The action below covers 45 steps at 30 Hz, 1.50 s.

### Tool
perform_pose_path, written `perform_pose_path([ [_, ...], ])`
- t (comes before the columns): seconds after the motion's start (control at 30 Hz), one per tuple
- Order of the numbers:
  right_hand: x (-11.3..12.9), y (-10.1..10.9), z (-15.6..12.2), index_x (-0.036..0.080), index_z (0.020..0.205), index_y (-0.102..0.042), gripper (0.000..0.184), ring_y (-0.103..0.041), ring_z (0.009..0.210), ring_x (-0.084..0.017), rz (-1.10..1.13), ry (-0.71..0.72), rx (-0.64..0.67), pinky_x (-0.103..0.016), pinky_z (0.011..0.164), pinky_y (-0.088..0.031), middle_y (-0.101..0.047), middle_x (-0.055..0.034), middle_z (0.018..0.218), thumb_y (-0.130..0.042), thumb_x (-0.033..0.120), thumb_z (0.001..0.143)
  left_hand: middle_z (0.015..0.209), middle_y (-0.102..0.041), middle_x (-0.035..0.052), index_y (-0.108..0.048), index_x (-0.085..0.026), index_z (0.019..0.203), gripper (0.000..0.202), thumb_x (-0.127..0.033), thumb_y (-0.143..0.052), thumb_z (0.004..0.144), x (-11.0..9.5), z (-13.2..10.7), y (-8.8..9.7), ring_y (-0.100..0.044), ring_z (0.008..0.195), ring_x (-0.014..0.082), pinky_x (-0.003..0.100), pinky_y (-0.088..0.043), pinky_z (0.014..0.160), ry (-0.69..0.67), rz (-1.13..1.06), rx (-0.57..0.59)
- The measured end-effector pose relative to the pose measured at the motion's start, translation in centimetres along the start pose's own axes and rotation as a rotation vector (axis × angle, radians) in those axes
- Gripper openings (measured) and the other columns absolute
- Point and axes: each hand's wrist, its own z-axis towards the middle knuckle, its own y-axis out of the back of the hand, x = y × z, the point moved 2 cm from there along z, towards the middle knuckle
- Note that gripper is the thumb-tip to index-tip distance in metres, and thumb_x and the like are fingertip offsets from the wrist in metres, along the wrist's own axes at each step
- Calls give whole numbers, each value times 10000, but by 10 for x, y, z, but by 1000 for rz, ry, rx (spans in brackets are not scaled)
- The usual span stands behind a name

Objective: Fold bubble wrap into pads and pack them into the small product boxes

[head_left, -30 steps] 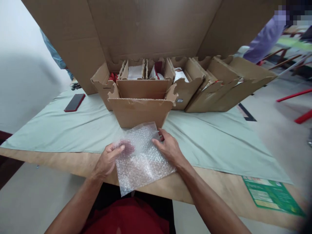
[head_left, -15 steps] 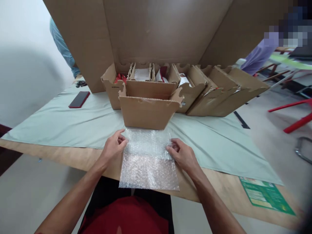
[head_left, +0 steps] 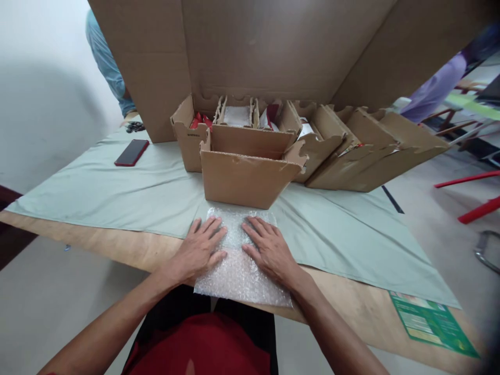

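Note:
A sheet of clear bubble wrap [head_left: 238, 271] lies flat at the near edge of the table, partly on the pale green cloth [head_left: 117, 192] and partly on bare wood. My left hand [head_left: 201, 247] rests palm down on its left half, fingers stretched out. My right hand [head_left: 267, 250] lies flat on its right half, fingers spread too. Just beyond the sheet stands an open cardboard box [head_left: 246, 174].
Behind that box stands a row of open cardboard boxes [head_left: 351, 151] with white and red items, backed by a tall cardboard sheet [head_left: 253, 47]. A red phone [head_left: 132, 152] lies at the left on the cloth. A green paper [head_left: 429, 323] sits at the table's right corner. Other people are behind.
The bubble wrap was held at its edges, then laid square on the table. Both hands moved from its sides onto its top and now press it flat.

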Motion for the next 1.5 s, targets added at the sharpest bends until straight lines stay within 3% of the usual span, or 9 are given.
perform_pose_path([
  [0.2,-23,10,-37,187,1415,-579,444,-527,1365,-346,-108,-219,-146,-511,1023,-484,-537,-165,1522,-424,371,1042,1628,-388,173,-525,-202,1459,505,-363,-564,981,5,-18,13,-314,1531,350,570,-227,1241,9,120,-113],
  [0.43,2,5,-35,203,1348,-630,369,-541,1366,-322,-86,37,-48,-518,1065,-465,-587,-126,1487,-514,321,1018,1588,-462,139,-558,-210,1409,475,-359,-627,964,-18,-16,8,-382,1498,337,568,-326,1220,-211,212,80],
  [0.6,-38,23,-87,194,1283,-639,319,-629,1267,-303,-55,-41,-263,-481,979,-519,-703,-123,1319,-484,260,1012,1624,-403,140,-508,-228,1456,647,-416,-728,877,-11,-51,33,-296,1539,347,593,-302,1233,-237,99,79],
  [0.7,-36,34,-123,238,1402,-553,415,-601,1307,-269,16,7,-210,-442,1005,-515,-651,-103,1403,-493,228,991,1643,-368,146,-422,-248,1528,865,-512,-798,795,-16,-76,31,-278,1542,377,630,-309,1218,-324,75,154],
  [0.8,-18,33,-143,251,1534,-426,585,-537,1374,-280,67,12,-114,-454,1051,-498,-557,-105,1511,-547,275,961,1639,-369,164,-430,-229,1523,751,-302,-756,851,-17,-89,15,-318,1526,376,634,-336,1196,-367,129,136],
  [0.93,-1,23,-143,256,1581,-359,702,-481,1419,-314,77,-2,-98,-498,1070,-488,-459,-125,1589,-611,300,928,1433,-632,113,-585,-212,1349,443,-67,-559,931,-14,-88,5,-531,1395,288,557,-420,1153,-367,53,-78],
  [1.2,-1,24,-108,258,1288,-666,336,-610,1298,-273,274,-14,-217,-455,1033,-525,-662,-94,1393,-567,232,968,1011,-791,39,-715,-214,1041,227,-234,-490,1019,-13,-65,35,-742,962,189,359,-592,902,-60,-371,-153],
  [1.33,-2,21,-84,233,989,-741,204,-743,852,-206,532,-244,-218,-325,788,-585,-789,-36,935,-544,284,972,1058,-779,54,-717,-212,1076,234,-349,-673,891,-6,-56,39,-735,979,220,338,-603,847,159,-447,-163],
  [1.5,-2,16,-72,208,826,-699,272,-658,667,-186,657,-501,-185,-282,603,-499,-713,-14,736,-570,418,941,915,-760,34,-711,-195,990,203,-346,-597,916,-1,-47,32,-709,847,192,308,-570,768,270,-515,-161],
])
